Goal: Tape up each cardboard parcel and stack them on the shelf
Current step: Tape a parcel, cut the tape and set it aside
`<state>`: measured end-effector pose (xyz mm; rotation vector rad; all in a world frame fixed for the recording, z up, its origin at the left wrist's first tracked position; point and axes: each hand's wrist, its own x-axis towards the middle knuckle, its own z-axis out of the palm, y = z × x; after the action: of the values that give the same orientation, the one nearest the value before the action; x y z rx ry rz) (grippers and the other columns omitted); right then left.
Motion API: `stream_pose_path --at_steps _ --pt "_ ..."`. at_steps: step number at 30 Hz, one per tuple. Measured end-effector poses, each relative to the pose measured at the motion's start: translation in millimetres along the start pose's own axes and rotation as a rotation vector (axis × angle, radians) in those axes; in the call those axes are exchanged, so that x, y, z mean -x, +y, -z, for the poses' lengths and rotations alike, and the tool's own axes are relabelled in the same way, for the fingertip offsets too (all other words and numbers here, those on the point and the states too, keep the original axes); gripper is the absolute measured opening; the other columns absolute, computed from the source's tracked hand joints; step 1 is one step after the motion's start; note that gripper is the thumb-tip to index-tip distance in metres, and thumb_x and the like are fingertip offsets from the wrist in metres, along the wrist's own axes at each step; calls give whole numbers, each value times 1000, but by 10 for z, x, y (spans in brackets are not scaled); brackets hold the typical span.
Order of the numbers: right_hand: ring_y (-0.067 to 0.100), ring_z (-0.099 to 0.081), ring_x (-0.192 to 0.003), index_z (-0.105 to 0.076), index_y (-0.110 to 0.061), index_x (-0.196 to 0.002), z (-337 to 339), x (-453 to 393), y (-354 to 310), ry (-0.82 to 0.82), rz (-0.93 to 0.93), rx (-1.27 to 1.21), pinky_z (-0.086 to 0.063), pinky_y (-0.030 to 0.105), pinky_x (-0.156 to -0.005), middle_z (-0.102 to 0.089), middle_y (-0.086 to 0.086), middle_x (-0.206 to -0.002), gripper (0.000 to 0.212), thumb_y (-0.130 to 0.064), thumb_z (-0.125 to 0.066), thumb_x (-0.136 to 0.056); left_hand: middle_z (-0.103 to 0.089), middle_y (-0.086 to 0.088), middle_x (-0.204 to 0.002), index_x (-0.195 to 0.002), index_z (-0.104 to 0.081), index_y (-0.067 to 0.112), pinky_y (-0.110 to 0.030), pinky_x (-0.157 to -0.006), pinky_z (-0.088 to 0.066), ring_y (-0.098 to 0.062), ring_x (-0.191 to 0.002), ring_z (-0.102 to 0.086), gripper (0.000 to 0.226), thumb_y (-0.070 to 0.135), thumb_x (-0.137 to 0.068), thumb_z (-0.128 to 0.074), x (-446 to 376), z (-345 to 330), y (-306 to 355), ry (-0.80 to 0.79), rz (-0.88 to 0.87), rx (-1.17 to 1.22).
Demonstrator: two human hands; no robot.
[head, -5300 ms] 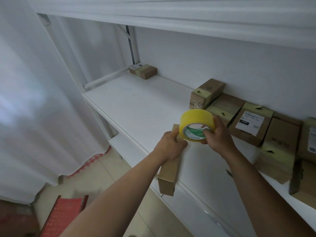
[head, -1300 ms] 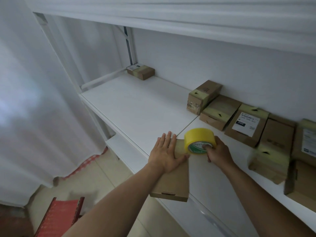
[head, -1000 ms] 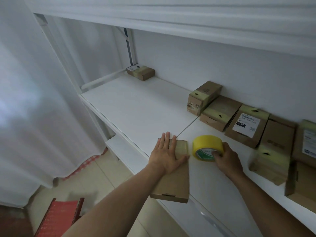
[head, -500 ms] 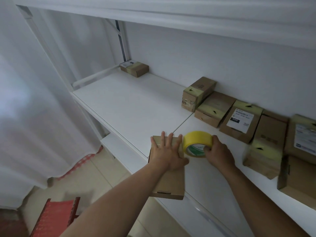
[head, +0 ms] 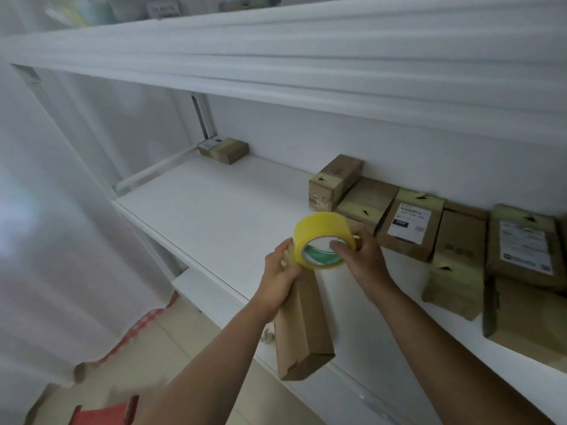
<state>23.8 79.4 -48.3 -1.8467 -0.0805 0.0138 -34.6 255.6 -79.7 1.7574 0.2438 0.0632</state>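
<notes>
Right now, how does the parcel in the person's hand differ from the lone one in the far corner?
The held parcel is tilted, gripped by the left hand; the corner parcel lies flat on the shelf. The corner parcel shows a white label; the held parcel shows none. Both are brown cardboard.

At centre frame, a left hand [head: 277,282] grips a long cardboard parcel [head: 302,325] over the white shelf [head: 214,210] edge while the right hand [head: 362,260] holds a yellow tape roll [head: 319,237] against its top; taped parcels [head: 411,228] line the right.

A white label [head: 408,222] on one shelved parcel [head: 409,228] reads "060"; other print is illegible
</notes>
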Motion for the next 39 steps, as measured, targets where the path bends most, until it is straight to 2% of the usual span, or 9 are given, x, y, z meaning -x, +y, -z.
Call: stream_pose_path --at_steps 3,6,9,13,20,24,28,34,39 --pt "1 -54 -57 -68 -18 -102 -224 108 -29 -164 -61 -165 -41 17 -52 -65 -6 -77 20 -23 -76 -85 -51 4 -136 -131 -52 44 -42 -108 -44 -14 -127 -49 65 44 -67 -65 72 54 -58 -4 53 176" --pt "14 -61 -67 -71 -17 -102 -500 259 -45 -351 -164 -236 -47 29 -59 -66 6 -80 18 -27 -70 -87 -55 5 -133 -127 -49 44 -36 -101 -47 -16 -127 -52 59 41 -71 -65 126 171 -64 -52 107 207" --pt "13 -67 -92 -69 -25 -105 -688 246 -124 -302 -138 -182 -55 32 -81 -72 -3 -99 19 -18 -64 -88 -59 10 -132 -138 -45 34 -17 -86 -50 -5 -121 -56 63 31 -81 -69 140 290 -56 -164 106 97" --pt "6 -62 -91 -65 -24 -112 -780 201 -195 -289 -100 -111 -48 21 -72 -67 -12 -98 27 -14 -63 -87 -69 10 -118 -133 -56 22 -9 -74 -51 1 -104 -66 43 14 -92 -68 203 263 29 -181 117 89" --pt "11 -67 -83 -67 -22 -108 -739 178 -177 -315 -128 -148 -56 32 -73 -70 -5 -92 17 -20 -64 -91 -74 3 -92 -106 -67 16 -19 -69 -52 -12 -89 -70 20 7 -89 -64 216 237 32 -137 137 102" --pt "12 -58 -49 -67 -9 -108 -635 148 -131 -308 -244 -245 -46 27 -49 -63 0 -61 19 -15 -61 -92 -66 1 -120 -126 -47 28 -22 -72 -52 -13 -104 -68 62 31 -73 -78 199 247 -6 -76 166 146" --pt "20 -67 -57 -64 -12 -112 -515 118 -56 -305 -312 -412 -54 29 -52 -71 13 -88 19 -11 -58 -94 -56 3 -127 -128 -42 29 -25 -71 -54 -14 -104 -67 73 39 -66 -79 181 260 -12 -85 197 159" --pt "26 -70 -64 -61 -16 -113 -485 134 -36 -268 -317 -403 -58 33 -58 -71 15 -91 18 -15 -58 -95 -51 6 -128 -124 -41 31 -29 -75 -54 -18 -104 -67 65 42 -69 -73 227 280 21 -61 183 139" --pt "24 -72 -82 -61 -18 -118 -461 137 -79 -309 -241 -310 -61 38 -69 -71 9 -105 24 -16 -63 -94 -64 3 -122 -133 -50 22 -38 -86 -59 -18 -109 -66 67 23 -74 -84 44 243 170 -97 -90 -67"
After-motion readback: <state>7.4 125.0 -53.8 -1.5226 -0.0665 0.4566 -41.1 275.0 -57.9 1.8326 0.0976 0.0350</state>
